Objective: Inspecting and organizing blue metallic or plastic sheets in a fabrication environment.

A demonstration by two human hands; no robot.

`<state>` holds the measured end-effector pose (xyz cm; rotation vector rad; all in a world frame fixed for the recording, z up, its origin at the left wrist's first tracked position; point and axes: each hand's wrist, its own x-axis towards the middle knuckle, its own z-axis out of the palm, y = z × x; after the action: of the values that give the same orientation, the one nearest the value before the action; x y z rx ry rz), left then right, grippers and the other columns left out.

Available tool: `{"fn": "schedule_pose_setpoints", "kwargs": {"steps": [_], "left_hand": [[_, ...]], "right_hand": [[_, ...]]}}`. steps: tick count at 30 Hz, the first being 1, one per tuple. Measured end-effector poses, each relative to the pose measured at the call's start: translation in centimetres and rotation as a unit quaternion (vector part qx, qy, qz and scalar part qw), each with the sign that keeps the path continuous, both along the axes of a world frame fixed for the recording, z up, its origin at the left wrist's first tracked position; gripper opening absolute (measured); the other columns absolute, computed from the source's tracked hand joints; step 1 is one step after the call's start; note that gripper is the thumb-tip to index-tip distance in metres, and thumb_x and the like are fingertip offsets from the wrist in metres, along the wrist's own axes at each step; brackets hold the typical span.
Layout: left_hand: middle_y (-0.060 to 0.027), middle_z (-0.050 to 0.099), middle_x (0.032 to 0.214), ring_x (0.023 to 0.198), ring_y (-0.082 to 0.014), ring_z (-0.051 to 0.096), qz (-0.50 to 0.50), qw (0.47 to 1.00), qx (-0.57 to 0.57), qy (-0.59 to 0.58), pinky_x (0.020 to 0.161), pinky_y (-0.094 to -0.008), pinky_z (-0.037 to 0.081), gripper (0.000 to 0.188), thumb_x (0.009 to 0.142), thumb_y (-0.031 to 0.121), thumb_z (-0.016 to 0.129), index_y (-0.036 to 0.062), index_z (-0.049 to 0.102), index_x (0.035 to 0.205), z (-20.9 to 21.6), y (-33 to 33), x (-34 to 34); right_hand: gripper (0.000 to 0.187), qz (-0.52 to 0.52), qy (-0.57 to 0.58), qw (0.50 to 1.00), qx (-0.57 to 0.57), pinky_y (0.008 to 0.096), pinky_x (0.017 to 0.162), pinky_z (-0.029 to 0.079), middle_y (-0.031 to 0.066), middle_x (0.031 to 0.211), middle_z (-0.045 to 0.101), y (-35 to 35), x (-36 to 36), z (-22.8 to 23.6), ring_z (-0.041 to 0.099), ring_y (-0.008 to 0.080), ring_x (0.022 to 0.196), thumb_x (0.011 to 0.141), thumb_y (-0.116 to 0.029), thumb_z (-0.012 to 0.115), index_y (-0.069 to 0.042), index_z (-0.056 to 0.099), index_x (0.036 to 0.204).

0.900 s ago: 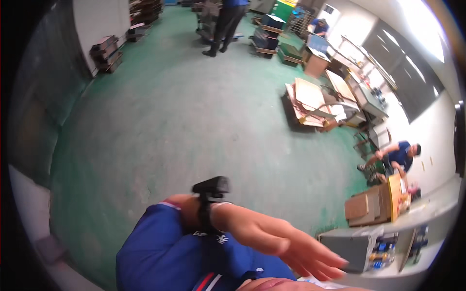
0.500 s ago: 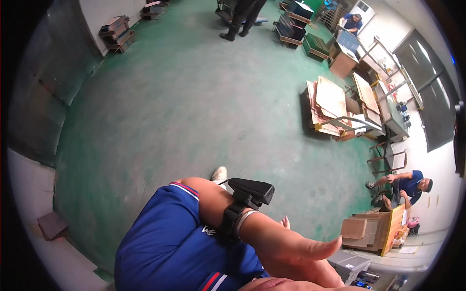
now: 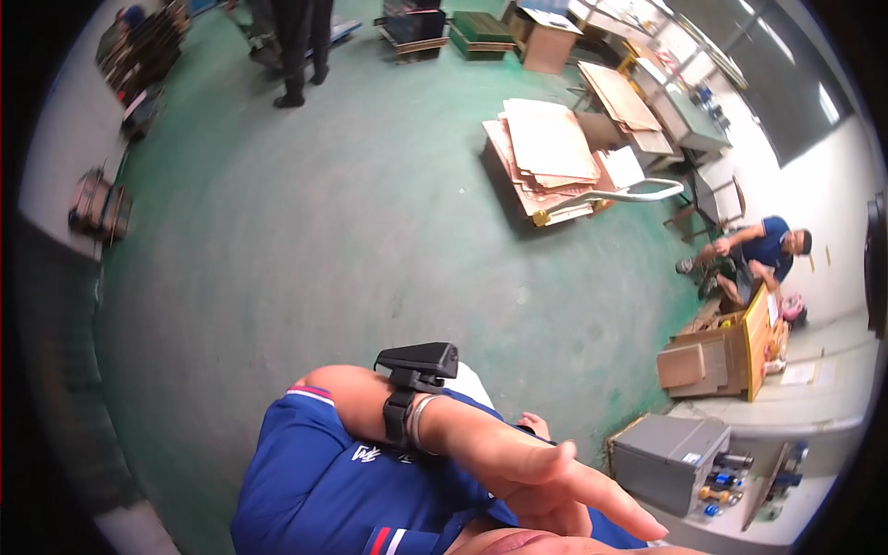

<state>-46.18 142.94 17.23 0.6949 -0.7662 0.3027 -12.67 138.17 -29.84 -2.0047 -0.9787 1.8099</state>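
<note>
My left hand (image 3: 555,476) is raised at the lower middle, held in front of my body. Its thumb and index finger stretch out to the right, apart, and the other fingers bend loosely; nothing is in it. Around that wrist sit a silver bangle (image 3: 418,418) and a black strap carrying a black box-shaped device (image 3: 416,359). Beyond the left forearm, only a few fingers of my right hand (image 3: 535,425) show, seemingly apart and holding nothing visible. The rest of that hand is hidden. Neither hand touches any object in view.
A flat trolley (image 3: 541,218) bears stacked boards (image 3: 550,143). At the right, a person (image 3: 772,252) sits beside a wooden bench (image 3: 754,342). A grey metal box (image 3: 671,458) stands nearer, at lower right. Another person's legs (image 3: 294,46) stand at the far left.
My view has swung right, so the trolley and the other people's places shift left in it. My left index finger has stretched out, and the grey box shows more fully.
</note>
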Motion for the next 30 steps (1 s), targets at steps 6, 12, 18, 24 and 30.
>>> {"fn": "schedule_pose_setpoints", "kwargs": {"steps": [6, 12, 18, 24, 30], "left_hand": [[-0.0195, 0.056, 0.116, 0.108, -0.0223, 0.053, -0.045, 0.996, -0.031, 0.073, 0.092, -0.0329, 0.038, 0.100, 0.082, 0.073, 0.038, 0.0028, 0.007, 0.146, 1.1, 11.6, -5.4], [-0.0234, 0.056, 0.113, 0.098, -0.0242, 0.058, 0.020, 0.993, -0.025, 0.114, 0.087, -0.0323, 0.042, 0.101, 0.083, 0.072, 0.038, -0.0039, 0.012, 0.144, 0.2, 23.8, -9.4], [-0.0221, 0.065, 0.088, 0.084, -0.0321, 0.063, 0.320, 0.945, -0.039, 0.057, 0.077, -0.0431, 0.048, 0.062, 0.097, 0.048, 0.033, 0.0001, 0.036, 0.135, -1.6, 36.7, -13.9], [-0.0162, 0.061, 0.099, 0.094, -0.0257, 0.060, 0.534, 0.794, -0.158, 0.242, 0.088, -0.0382, 0.045, 0.051, 0.094, 0.039, 0.047, 0.0017, 0.043, 0.129, -7.7, 45.5, -20.8], [-0.0124, 0.059, 0.105, 0.099, -0.0222, 0.057, 0.589, 0.704, -0.299, 0.263, 0.090, -0.0363, 0.045, 0.046, 0.095, 0.035, 0.047, 0.0021, 0.045, 0.127, -13.5, 52.8, -28.7]], "right_hand": [[0.040, -0.060, 0.051, 0.996, -0.043, 0.0320, 0.077, 0.051, 0.0126, 0.099, 0.064, 10.3, -6.2, -0.8, 0.062, 0.0199, 0.090, 0.089, -0.017, 0.059, 0.000, 0.050, 0.125], [0.036, 0.088, -0.011, 0.996, -0.029, 0.0304, 0.082, 0.049, 0.0129, 0.105, 0.064, 23.9, -10.9, -2.5, 0.061, 0.0188, 0.094, 0.086, -0.014, 0.062, 0.002, 0.057, 0.118], [0.027, 0.022, -0.009, 1.000, -0.007, 0.0306, 0.057, 0.052, 0.0040, 0.083, 0.062, 43.1, -14.4, -0.6, 0.063, 0.0140, 0.070, 0.089, -0.012, 0.049, -0.007, 0.057, 0.114], [0.027, -0.026, 0.037, 0.998, 0.040, 0.0310, 0.066, 0.050, 0.0056, 0.096, 0.061, 60.3, -20.7, 4.6, 0.061, 0.0158, 0.078, 0.093, -0.012, 0.044, -0.009, 0.054, 0.118], [0.025, 0.044, 0.063, 0.996, 0.038, 0.0340, 0.060, 0.052, 0.0079, 0.082, 0.062, 68.8, -26.4, 0.9, 0.063, 0.0183, 0.066, 0.089, -0.009, 0.046, -0.004, 0.055, 0.113]]}}
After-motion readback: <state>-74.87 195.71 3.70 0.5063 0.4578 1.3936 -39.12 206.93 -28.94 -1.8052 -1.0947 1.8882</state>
